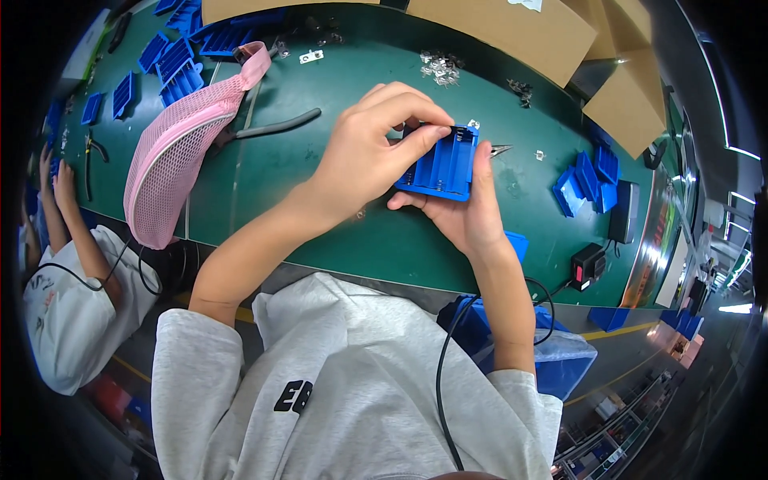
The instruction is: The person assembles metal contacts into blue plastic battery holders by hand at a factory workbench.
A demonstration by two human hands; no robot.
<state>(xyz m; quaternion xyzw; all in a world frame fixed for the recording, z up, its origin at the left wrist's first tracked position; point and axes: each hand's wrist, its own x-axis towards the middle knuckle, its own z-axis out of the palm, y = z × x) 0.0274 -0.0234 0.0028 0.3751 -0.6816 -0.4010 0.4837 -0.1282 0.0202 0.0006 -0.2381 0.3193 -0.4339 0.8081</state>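
A blue plastic battery holder point(442, 170) with long slots and small coil springs is held above the green table. My right hand point(468, 212) grips it from below and along its right side, thumb up against the right edge. My left hand point(372, 144) reaches over from the left, with thumb and forefinger pinched together at the holder's far edge. Whatever is between those fingertips is hidden. Just beyond the holder's far edge lies a small metal contact piece point(474, 124). Pointed metal plier tips point(501, 150) show beside my right thumb.
Piles of metal contacts point(442, 68) lie at the back of the green table point(320, 232). A pink mesh pouch point(172, 168) and a grey-handled tool point(280, 126) are at left. More blue holders point(588, 180) lie at right. Cardboard boxes point(504, 32) line the back. Another person's hand point(64, 184) is far left.
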